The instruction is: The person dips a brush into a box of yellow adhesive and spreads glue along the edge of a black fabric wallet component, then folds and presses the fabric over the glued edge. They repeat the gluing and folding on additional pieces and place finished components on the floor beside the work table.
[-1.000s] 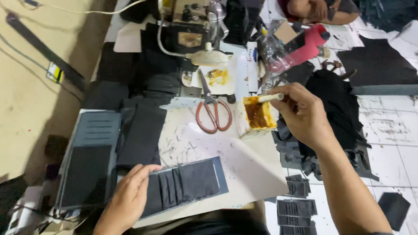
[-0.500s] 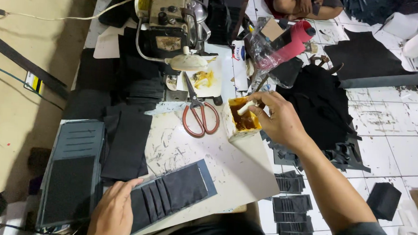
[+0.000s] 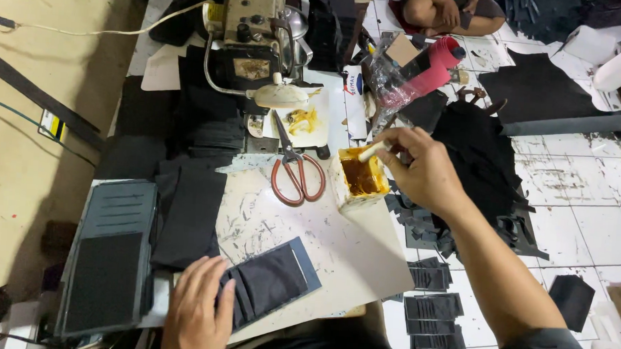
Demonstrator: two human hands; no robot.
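My left hand (image 3: 196,309) presses flat on the near end of a dark wallet piece (image 3: 271,280) with card slots, lying on the white worktable (image 3: 335,254). My right hand (image 3: 424,166) holds a small brush handle (image 3: 370,151) whose tip dips into an open square can of amber glue (image 3: 358,178) near the table's right edge. Red-handled scissors (image 3: 298,175) lie just left of the can.
A sewing machine (image 3: 255,33) stands at the back of the table. Stacks of black fabric (image 3: 189,211) and a grey wallet panel (image 3: 108,256) lie to the left. Black cut pieces (image 3: 434,322) are scattered on the tiled floor at right. A person's legs (image 3: 446,12) rest at the top.
The view has shifted downward. My right hand has brought the brush lower into the glue can. My left hand stays on the wallet piece, which now lies folded over.
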